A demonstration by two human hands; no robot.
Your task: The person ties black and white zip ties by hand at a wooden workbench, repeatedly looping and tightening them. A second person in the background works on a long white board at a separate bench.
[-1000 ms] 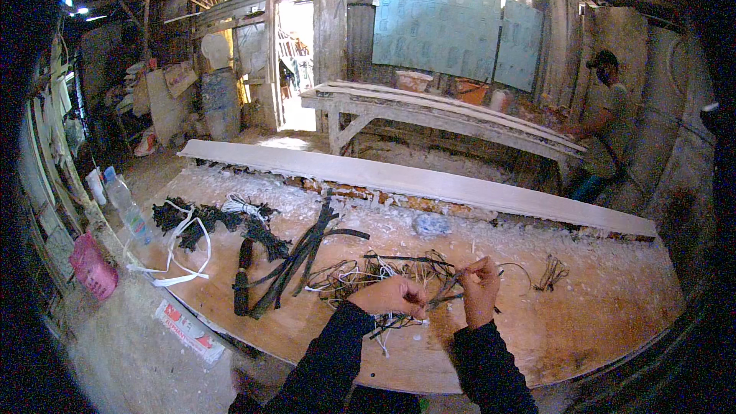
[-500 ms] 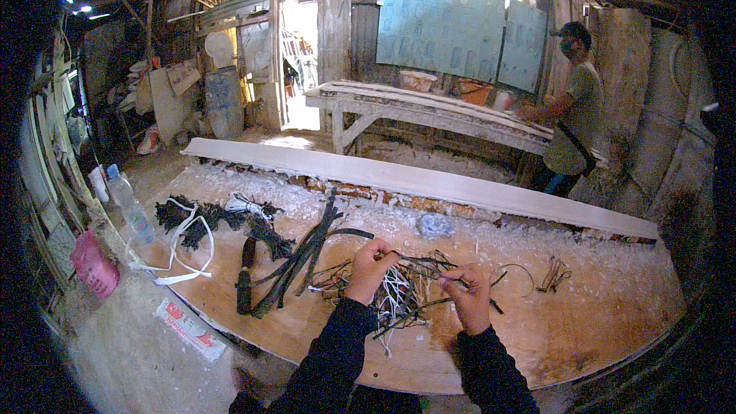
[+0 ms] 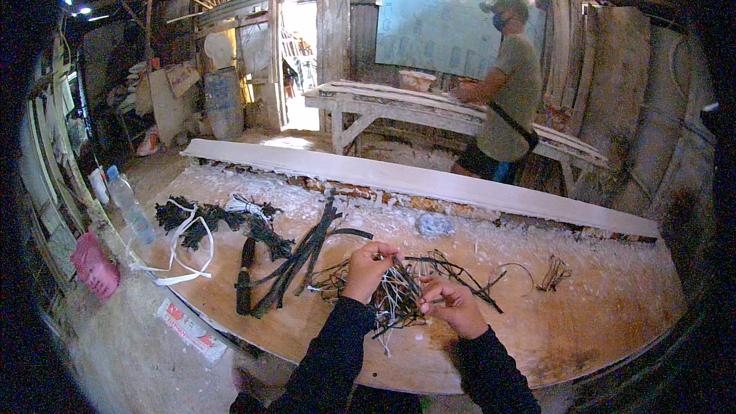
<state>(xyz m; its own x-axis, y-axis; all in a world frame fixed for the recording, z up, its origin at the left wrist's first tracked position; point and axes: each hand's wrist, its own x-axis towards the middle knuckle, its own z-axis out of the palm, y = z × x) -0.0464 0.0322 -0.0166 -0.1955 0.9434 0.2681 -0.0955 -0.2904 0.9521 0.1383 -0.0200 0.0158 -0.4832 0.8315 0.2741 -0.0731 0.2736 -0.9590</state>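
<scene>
Over the middle of the wooden board, my left hand [image 3: 368, 274] is closed in a pinch on one end of a thin dark strip [image 3: 408, 280]. My right hand [image 3: 454, 308] pinches the same strip lower down and to the right, so it runs slanting between the two. Beneath them is a tangled pile of white and dark strips [image 3: 392, 305], partly hidden by my left hand. More thin dark strips [image 3: 460, 270] lie just beyond my right hand. Left of the pile rest several long, wider black strips [image 3: 307, 249] and a dark-handled tool [image 3: 245, 276].
Bundles of dark strips [image 3: 205, 222] and a white band [image 3: 178, 249] lie at the board's left, near a plastic bottle [image 3: 130, 205]. A long white ledge [image 3: 414, 184] bounds the far side. Beyond, a person [image 3: 510, 84] stands at a white bench [image 3: 376, 94].
My right hand has moved left and slightly down, toward my left hand, and the strip between them now slants downward. The person at the bench has moved left.
</scene>
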